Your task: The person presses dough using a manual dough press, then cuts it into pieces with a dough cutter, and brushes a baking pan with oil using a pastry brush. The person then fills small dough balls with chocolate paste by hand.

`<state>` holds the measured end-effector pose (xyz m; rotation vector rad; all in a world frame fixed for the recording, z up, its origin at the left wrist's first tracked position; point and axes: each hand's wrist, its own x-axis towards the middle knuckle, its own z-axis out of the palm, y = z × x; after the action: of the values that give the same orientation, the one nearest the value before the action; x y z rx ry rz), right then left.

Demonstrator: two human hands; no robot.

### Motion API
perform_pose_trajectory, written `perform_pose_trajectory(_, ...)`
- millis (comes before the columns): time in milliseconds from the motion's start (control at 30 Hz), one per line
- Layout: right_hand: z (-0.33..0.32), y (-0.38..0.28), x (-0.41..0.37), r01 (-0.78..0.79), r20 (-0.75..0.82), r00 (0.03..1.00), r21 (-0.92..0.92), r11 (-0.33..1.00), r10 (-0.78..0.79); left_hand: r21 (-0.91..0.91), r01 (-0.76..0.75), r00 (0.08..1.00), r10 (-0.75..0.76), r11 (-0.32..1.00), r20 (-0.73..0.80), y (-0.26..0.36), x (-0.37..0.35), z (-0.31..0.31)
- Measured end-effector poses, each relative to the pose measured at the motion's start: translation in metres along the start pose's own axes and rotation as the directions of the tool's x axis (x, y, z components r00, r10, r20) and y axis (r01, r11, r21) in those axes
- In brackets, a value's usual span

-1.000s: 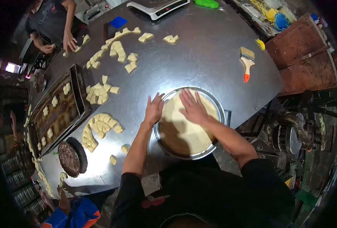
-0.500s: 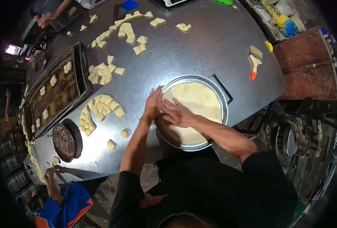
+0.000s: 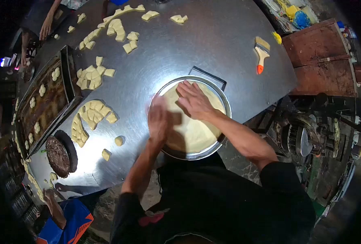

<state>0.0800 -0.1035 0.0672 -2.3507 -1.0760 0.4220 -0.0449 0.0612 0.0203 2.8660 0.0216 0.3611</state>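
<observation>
A round metal pan (image 3: pixel 228 129) sits near the table's front edge, with pale flat dough (image 3: pixel 198 136) spread across its inside. My right hand (image 3: pixel 194 101) lies on the far part of the dough, palm down and fingers stretched out. Over the pan's left rim is my left hand (image 3: pixel 160 120); motion smears its fingers, so I cannot make out their shape or whether they touch the dough. A dark, frame-like bar (image 3: pixel 209 76) sticks out from behind the pan's far rim.
Cut dough pieces (image 3: pixel 93 114) lie left of the pan. Farther left are a baking tray (image 3: pixel 46 101) with dough balls and a dark round dish (image 3: pixel 58 154). A brush (image 3: pixel 262 53) lies at right. Co-workers' hands (image 3: pixel 49 197) (image 3: pixel 46 28) show at the left edges.
My right hand has slid from the dough's left side to its far part. My left hand has moved from the rim and is blurred. The bar behind the pan has swung counterclockwise. The view has shifted.
</observation>
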Motion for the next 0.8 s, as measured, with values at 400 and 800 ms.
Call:
perform_pose_trajectory(400,0.005,0.055,-0.002,0.128,0.055,0.991,-0.061,0.990,-0.125,0.079,0.099,0.994,-0.102,0.992,0.034,0.032,0.003,0.009)
perform_pose_trajectory(800,0.020,0.040,-0.050,-0.184,-0.273,0.951,-0.113,0.976,0.147,0.007,-0.046,0.996,0.045,0.999,0.075,0.026,0.004,0.009)
